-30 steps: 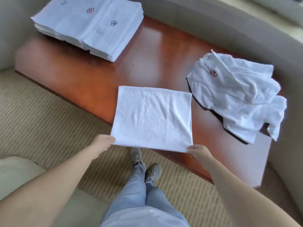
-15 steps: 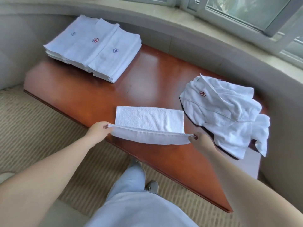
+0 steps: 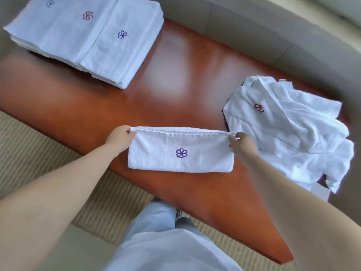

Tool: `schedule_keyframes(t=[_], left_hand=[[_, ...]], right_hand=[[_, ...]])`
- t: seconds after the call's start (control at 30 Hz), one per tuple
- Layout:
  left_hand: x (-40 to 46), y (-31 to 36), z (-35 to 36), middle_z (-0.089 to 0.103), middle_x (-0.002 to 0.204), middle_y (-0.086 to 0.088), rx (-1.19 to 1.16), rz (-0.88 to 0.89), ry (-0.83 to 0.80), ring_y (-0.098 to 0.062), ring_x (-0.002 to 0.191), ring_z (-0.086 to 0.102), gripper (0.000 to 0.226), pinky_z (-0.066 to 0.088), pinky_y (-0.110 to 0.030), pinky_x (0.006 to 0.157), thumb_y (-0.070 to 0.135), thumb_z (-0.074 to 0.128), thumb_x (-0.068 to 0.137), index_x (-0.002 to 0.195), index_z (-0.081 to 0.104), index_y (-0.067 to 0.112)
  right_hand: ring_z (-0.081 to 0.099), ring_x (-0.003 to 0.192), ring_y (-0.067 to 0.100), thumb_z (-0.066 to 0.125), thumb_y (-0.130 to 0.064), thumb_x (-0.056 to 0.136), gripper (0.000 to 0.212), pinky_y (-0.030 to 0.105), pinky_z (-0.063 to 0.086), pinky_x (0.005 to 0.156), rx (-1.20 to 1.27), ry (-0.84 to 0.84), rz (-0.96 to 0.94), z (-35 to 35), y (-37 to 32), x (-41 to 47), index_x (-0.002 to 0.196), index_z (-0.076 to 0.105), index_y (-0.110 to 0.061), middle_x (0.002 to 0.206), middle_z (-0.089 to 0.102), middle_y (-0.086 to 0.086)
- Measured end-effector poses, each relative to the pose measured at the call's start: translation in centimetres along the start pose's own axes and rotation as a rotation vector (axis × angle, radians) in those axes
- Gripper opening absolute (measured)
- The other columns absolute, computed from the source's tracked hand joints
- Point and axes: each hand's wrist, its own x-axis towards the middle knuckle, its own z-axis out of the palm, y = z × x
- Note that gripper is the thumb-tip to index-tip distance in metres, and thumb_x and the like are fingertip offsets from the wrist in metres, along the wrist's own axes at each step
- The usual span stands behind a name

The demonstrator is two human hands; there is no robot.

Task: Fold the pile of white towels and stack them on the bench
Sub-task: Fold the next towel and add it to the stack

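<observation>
Folding: we lay the hand towel [image 3: 180, 150] in half on the counter [image 3: 175, 79].
Fingers: our left hand [image 3: 121, 136] and right hand [image 3: 241, 144] pinch its far corners.
Next: we judge another fold, then the stack [image 3: 86, 38].

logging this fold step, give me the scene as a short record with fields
surface: wooden bench
towel in work: folded towel, purple logo up, lying near the front edge
left hand: pinches the towel's far left corner
right hand: pinches the towel's far right corner
folded stack: far left of the bench
unfolded pile: crumpled at the right end
</observation>
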Motion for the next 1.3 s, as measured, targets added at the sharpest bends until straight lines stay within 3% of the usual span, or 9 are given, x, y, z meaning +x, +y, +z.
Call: schedule_keyframes(t=[0.23,0.37,0.5,0.57,0.63,0.77,0.93,1.07,1.3], left_hand=[[4.7,-0.9,1.5,0.047,0.071,-0.004,0.096,-0.02,-0.06,-0.02,0.062,0.04,0.03,0.03,-0.038,0.058,0.032,0.049,0.099,0.074,0.045,0.014],[6.2,-1.2,2.2,0.061,0.077,-0.016,0.126,-0.007,-0.043,-0.023,0.062,0.047,0.03,0.034,-0.039,0.057,0.03,0.045,0.101,0.08,0.047,0.009],[5.3,-0.5,3.0,0.064,0.083,-0.01,0.176,0.027,0.076,-0.027,0.066,0.055,0.022,0.04,-0.036,0.056,0.026,0.043,0.103,0.122,0.049,0.016],[3.9,0.4,4.0,0.062,0.102,-0.007,0.187,0.19,0.158,-0.03,0.083,0.058,0.041,0.049,-0.044,0.067,0.025,0.051,0.1,0.14,0.039,0.022],[2.2,1.7,6.3,0.056,0.126,-0.011,0.283,0.45,0.183,-0.035,0.111,0.056,0.047,0.05,-0.052,0.089,0.027,0.057,0.097,0.143,0.045,0.019],[0.6,2.2,13.3,0.035,0.163,-0.01,0.502,0.744,0.113,-0.032,0.151,0.032,0.052,0.023,-0.057,0.122,0.038,0.053,0.103,0.151,0.048,0.022],[3.1,-1.5,16.2,0.018,0.171,0.001,0.554,0.826,0.232,-0.023,0.158,0.014,0.057,0.013,-0.054,0.126,0.05,0.038,0.107,0.161,0.029,0.034],[3.9,-3.5,14.7,0.016,0.171,0.001,0.556,0.799,0.276,-0.026,0.158,0.012,0.058,0.011,-0.055,0.126,0.048,0.036,0.107,0.162,0.024,0.033],[4.1,-4.1,14.5,0.005,0.173,0.003,0.625,0.707,0.247,-0.028,0.159,0.004,0.062,0.008,-0.068,0.121,0.055,0.024,0.106,0.164,0.014,0.036]], right_hand=[[0.066,0.077,0.028,0.043,-0.031,0.098,0.028,0.031,0.044,0.059,-0.059,-0.005,0.085,2.8,-0.6,3.7,0.097,0.061,-0.01,0.088,0.073,0.007],[0.06,0.07,0.02,0.04,-0.034,0.1,0.031,0.027,0.034,0.052,-0.119,-0.016,0.128,4.1,-0.1,4.5,0.108,0.06,-0.011,0.095,0.071,0.005],[0.061,0.081,0.028,0.042,-0.036,0.1,0.034,0.032,0.037,0.06,-0.089,0.089,0.165,4.7,-0.4,3.4,0.124,0.051,-0.013,0.096,0.067,0.003],[0.058,0.074,0.022,0.052,-0.036,0.098,0.034,0.034,0.04,0.06,-0.058,0.165,0.015,5.5,-1.1,1.7,0.127,0.044,-0.02,0.087,0.062,-0.004],[0.059,0.084,0.021,0.063,-0.031,0.095,0.038,0.039,0.048,0.071,-0.122,0.132,-0.266,7.5,-2.0,-0.5,0.129,0.049,-0.022,0.096,0.061,-0.004],[0.051,0.129,0.031,0.064,-0.032,0.097,0.044,0.048,0.043,0.108,-0.378,0.104,-0.615,14.3,-2.1,-2.9,0.136,0.057,-0.013,0.141,0.056,0.008],[0.031,0.153,0.028,0.051,-0.042,0.105,0.053,0.05,0.022,0.125,-0.479,0.212,-0.73,16.0,2.1,-0.9,0.155,0.046,-0.024,0.165,0.036,0.005],[0.018,0.158,0.025,0.042,-0.047,0.105,0.061,0.045,0.014,0.128,-0.573,0.251,-0.575,12.9,5.3,0.0,0.162,0.03,-0.03,0.17,0.025,0.002],[0.012,0.159,0.024,0.036,-0.049,0.103,0.064,0.047,0.013,0.128,-0.577,0.235,-0.611,12.6,7.5,1.0,0.163,0.023,-0.032,0.171,0.017,0.0]])
